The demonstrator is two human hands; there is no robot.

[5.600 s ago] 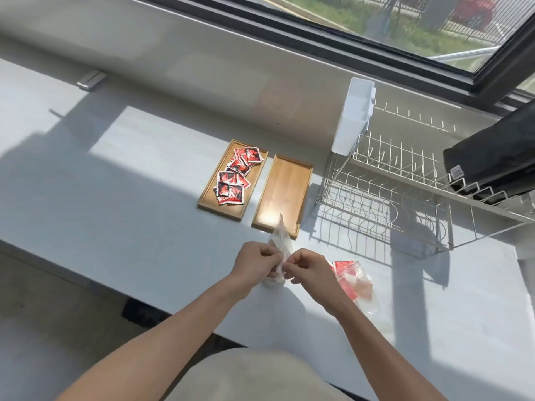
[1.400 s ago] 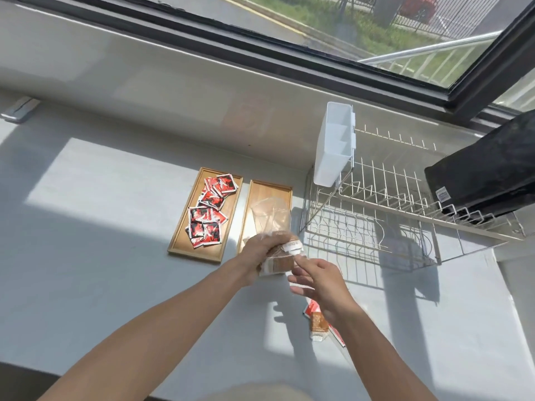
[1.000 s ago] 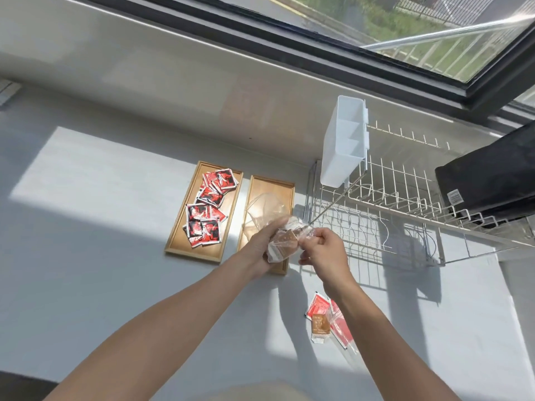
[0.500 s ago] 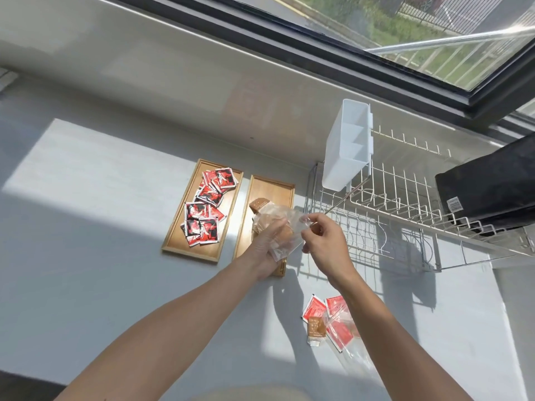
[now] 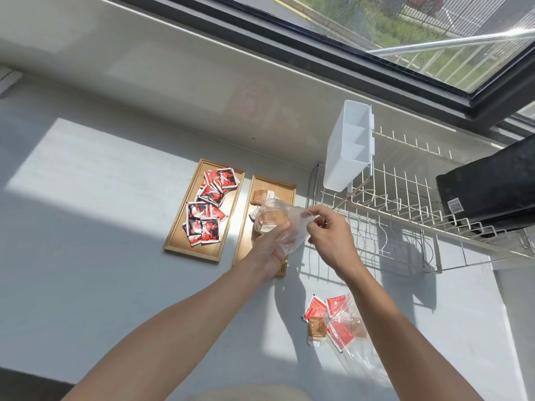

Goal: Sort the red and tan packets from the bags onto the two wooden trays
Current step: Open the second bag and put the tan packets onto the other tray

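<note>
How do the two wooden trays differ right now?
The left tray holds a spread of many red packets; the right tray has only tan packets, few so far. The left tray is fully in view; the right tray is partly hidden by a hand holding a clear bag. Both are rectangular, lying side by side.

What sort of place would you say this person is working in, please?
Probably a kitchen counter by a window: a wire dish rack with a white cutlery holder stands on the pale counter, under a window.
</note>
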